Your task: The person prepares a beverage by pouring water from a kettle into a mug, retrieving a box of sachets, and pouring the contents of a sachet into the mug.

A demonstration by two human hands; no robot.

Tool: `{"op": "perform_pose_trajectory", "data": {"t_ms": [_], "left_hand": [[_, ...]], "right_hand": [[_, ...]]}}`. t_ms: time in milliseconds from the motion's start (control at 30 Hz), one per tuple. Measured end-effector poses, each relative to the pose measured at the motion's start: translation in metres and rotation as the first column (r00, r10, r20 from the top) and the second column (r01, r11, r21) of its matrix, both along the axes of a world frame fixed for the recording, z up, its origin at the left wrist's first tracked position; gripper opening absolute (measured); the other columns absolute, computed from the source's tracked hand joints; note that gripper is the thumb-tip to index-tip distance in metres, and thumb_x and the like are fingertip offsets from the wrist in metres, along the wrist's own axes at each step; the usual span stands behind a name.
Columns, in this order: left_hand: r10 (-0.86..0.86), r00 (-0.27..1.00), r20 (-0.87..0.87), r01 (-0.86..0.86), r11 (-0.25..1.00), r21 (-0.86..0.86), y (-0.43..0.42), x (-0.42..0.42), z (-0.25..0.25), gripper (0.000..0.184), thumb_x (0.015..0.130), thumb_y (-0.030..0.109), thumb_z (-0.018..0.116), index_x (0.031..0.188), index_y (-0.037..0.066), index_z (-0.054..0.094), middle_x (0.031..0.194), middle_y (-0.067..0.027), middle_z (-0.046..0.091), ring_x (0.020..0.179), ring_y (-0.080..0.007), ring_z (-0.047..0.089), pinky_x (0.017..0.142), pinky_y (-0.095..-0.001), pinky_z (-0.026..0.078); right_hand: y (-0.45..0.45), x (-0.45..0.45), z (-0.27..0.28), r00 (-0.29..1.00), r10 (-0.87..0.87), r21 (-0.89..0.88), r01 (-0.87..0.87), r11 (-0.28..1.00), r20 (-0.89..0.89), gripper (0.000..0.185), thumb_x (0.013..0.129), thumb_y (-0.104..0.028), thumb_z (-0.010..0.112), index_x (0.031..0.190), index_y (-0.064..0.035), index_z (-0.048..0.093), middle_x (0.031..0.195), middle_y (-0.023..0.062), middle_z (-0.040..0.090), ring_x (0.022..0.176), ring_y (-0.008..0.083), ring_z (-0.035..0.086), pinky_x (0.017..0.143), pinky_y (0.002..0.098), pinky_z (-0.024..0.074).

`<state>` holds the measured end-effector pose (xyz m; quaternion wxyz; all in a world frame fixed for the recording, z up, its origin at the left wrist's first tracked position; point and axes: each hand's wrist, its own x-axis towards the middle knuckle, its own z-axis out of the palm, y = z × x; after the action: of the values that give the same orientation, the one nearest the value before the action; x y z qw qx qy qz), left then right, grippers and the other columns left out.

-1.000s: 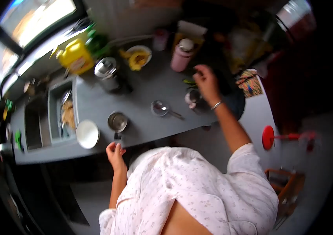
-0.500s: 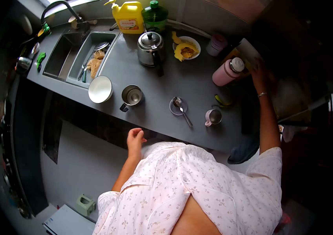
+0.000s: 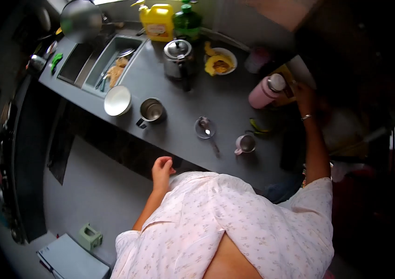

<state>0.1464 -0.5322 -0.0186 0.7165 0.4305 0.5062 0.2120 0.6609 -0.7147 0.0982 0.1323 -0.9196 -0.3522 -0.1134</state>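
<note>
My left hand (image 3: 162, 171) hangs by the counter's front edge, fingers curled loosely together, nothing seen in it. At the right, my right hand (image 3: 303, 96) touches an open yellow box with a raised pale flap (image 3: 302, 70); its fingers are dark and blurred. Beside that box a pink bottle (image 3: 264, 92) leans in view. Nearer me are a green-yellow item (image 3: 258, 128), a pink cup (image 3: 245, 144) and a small clear dish (image 3: 205, 128) with a spoon. Left of them stand a metal mug (image 3: 152, 110) and a white bowl (image 3: 117, 100).
A metal kettle (image 3: 178, 58), a yellow jug (image 3: 157, 22), a green bottle (image 3: 187, 23) and a plate with yellow peel (image 3: 220, 61) stand at the back. The sink (image 3: 99, 69) is at the left. A green stool (image 3: 90, 236) is on the floor.
My right hand has moved from above the pink cup to the box behind the pink bottle. My left hand stays low by the edge. The view has turned and shifted.
</note>
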Motion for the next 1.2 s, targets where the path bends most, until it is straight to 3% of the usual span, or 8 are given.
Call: {"op": "perform_pose_trajectory", "data": {"t_ms": [33,100,367,500,733,867,1033,1200], "left_hand": [[-0.017,1.0,-0.014,0.017,1.0,0.01,0.0,-0.001,-0.002,0.013,0.089,0.011,0.06,0.1,0.003,0.059,0.082,-0.0023,0.057,0.066,-0.009,0.054,0.059,-0.0247,0.051],[-0.041,0.999,-0.013,0.041,0.999,0.018,-0.002,0.002,-0.004,0.013,0.089,0.011,0.06,0.099,0.004,0.059,0.082,-0.0021,0.057,0.066,-0.0092,0.054,0.059,-0.0247,0.051],[-0.212,0.974,0.078,0.209,0.977,0.045,-0.002,0.028,0.002,0.01,0.089,0.01,0.061,0.098,0.004,0.058,0.078,0.0,0.055,0.064,-0.0067,0.051,0.059,-0.0236,0.049],[-0.383,0.922,0.063,0.372,0.918,0.134,-0.006,0.045,0.014,0.012,0.089,0.009,0.061,0.099,0.003,0.058,0.078,0.0001,0.055,0.064,-0.0065,0.05,0.061,-0.0218,0.047],[-0.67,0.742,-0.002,0.628,0.695,0.35,-0.016,0.08,0.048,0.019,0.086,0.005,0.063,0.104,0.001,0.056,0.094,-0.002,0.057,0.073,-0.0085,0.054,0.068,-0.0228,0.047],[-0.775,0.631,0.033,0.64,0.544,0.543,-0.03,0.115,0.095,0.063,0.076,0.005,0.074,0.131,0.008,0.043,0.13,-0.0086,0.046,0.103,-0.0186,0.054,0.083,-0.0316,0.048],[-0.822,0.567,0.046,0.635,0.471,0.612,-0.037,0.135,0.121,0.111,0.063,0.009,0.086,0.149,0.016,0.017,0.153,-0.0117,0.021,0.13,-0.0295,0.04,0.098,-0.0413,0.045],[-0.793,0.53,0.299,0.516,0.582,0.629,-0.031,0.13,0.101,0.091,0.07,0.008,0.081,0.145,0.013,0.029,0.146,-0.0131,0.032,0.127,-0.027,0.044,0.104,-0.0364,0.04]], "right_hand": [[-0.005,-0.004,0.005,1.0,0.026,0.09,-0.027,0.996,0.016,0.028,0.094,-0.027,0.053,0.093,-0.0032,0.067,0.086,0.0174,0.066,0.073,0.0324,0.063,0.064,0.0411,0.0497],[-0.003,-0.028,0.034,0.986,-0.152,-0.119,0.159,0.98,0.072,0.032,0.094,-0.03,0.051,0.088,-0.0044,0.068,0.081,0.0164,0.065,0.066,0.0318,0.06,0.061,0.039,0.0477],[-0.057,-0.062,0.051,0.95,-0.134,0.046,0.126,0.991,0.281,0.02,0.087,-0.026,0.06,0.082,-0.0082,0.068,0.076,0.0094,0.065,0.06,0.0285,0.061,0.054,0.0363,0.0484],[-0.076,-0.107,0.074,0.953,-0.268,0.061,0.262,0.963,0.14,0.015,0.086,-0.021,0.06,0.078,-0.0095,0.066,0.076,0.0069,0.064,0.062,0.0272,0.061,0.057,0.0355,0.0484],[-0.112,-0.189,0.135,0.977,-0.129,0.033,0.125,0.992,0.172,0.009,0.083,-0.014,0.064,0.085,-0.0061,0.066,0.083,0.0089,0.064,0.07,0.0293,0.063,0.061,0.037,0.0492],[-0.118,-0.23,0.162,0.931,0.266,-0.211,-0.216,0.953,0.249,0.014,0.074,-0.015,0.064,0.086,-0.01,0.065,0.083,0.0045,0.061,0.072,0.0195,0.061,0.058,0.0312,0.0478],[-0.1,-0.27,0.162,0.843,0.443,-0.081,-0.44,0.894,0.306,0.022,0.065,-0.014,0.068,0.086,-0.0099,0.068,0.082,0.0014,0.061,0.069,0.0167,0.061,0.054,0.0296,0.0469],[-0.083,-0.291,0.163,0.768,0.588,-0.049,-0.597,0.801,0.254,0.021,0.062,-0.014,0.067,0.082,-0.0083,0.067,0.081,0.0007,0.06,0.072,0.0149,0.061,0.054,0.026,0.0462]]}}
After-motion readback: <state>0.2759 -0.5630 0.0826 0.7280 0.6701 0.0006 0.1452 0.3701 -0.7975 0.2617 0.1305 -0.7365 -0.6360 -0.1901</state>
